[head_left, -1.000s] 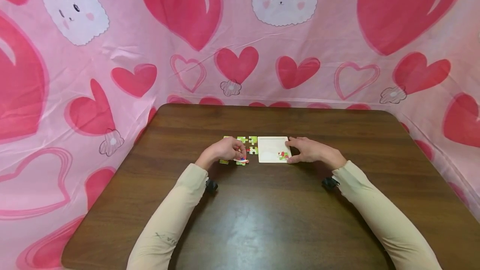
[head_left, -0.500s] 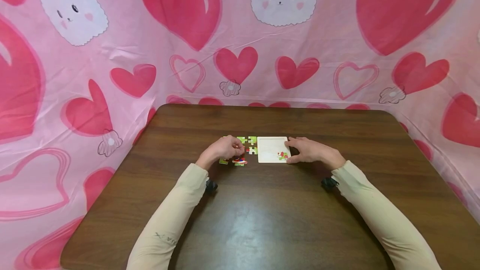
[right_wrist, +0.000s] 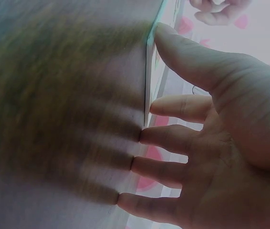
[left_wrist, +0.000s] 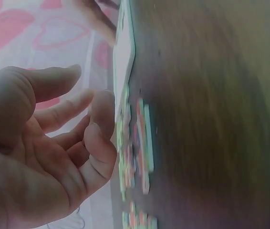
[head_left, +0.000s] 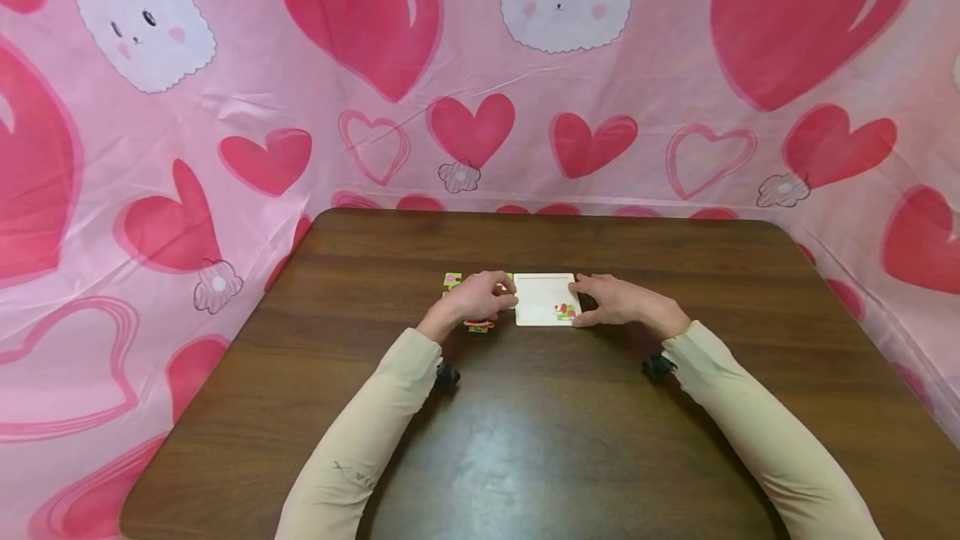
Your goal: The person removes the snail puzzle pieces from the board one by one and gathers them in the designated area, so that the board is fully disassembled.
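A white square puzzle board (head_left: 536,294) lies on the table, with a small colourful piece (head_left: 564,312) in its near right corner. My right hand (head_left: 618,300) is at the board's right side. In the right wrist view, its thumb and index fingertip touch the board's edge and the other fingers stretch straight to the tabletop. My left hand (head_left: 480,296) hovers over the loose puzzle pieces (head_left: 477,326), beside the board's left edge. In the left wrist view its fingers bend loosely, and nothing shows between thumb and fingertips. This hand hides most of the pieces in the head view.
Another green puzzle piece (head_left: 452,280) shows beyond my left wrist. The brown wooden table (head_left: 525,432) has rounded far corners. Pink cloth (head_left: 480,48) with hearts and rabbits hangs around it. A black wrist device (head_left: 447,377) sits below my left cuff.
My left hand has moved right, from the left-hand puzzle pieces to the board's left edge, covering other pieces. The board and my right hand have stayed in place.
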Demonstrator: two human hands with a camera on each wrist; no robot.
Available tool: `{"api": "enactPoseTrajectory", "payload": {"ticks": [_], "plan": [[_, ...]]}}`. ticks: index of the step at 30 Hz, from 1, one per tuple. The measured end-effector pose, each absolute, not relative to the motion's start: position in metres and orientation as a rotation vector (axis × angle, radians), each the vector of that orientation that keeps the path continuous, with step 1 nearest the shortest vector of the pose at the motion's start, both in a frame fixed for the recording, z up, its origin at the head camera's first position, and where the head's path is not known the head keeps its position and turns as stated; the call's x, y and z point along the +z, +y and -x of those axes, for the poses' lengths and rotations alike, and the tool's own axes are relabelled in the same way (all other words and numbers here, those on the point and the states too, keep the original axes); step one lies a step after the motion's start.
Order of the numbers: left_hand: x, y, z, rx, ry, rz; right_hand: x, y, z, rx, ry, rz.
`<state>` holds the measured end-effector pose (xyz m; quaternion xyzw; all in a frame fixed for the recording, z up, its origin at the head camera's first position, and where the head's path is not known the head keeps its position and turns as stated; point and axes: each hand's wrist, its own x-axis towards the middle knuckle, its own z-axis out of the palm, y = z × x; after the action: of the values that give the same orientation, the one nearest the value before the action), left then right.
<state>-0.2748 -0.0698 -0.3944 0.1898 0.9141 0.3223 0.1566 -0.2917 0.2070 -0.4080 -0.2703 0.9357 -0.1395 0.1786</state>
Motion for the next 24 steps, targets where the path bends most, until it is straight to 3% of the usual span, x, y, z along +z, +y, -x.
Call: {"api": "enactPoseTrajectory", "payload": {"ticks": [24], "plan": [[-0.415, -0.009, 0.280, 1.175, 2.470, -0.435, -0.409, 0.209, 0.293, -0.386, 2.648, 0.833]]}}
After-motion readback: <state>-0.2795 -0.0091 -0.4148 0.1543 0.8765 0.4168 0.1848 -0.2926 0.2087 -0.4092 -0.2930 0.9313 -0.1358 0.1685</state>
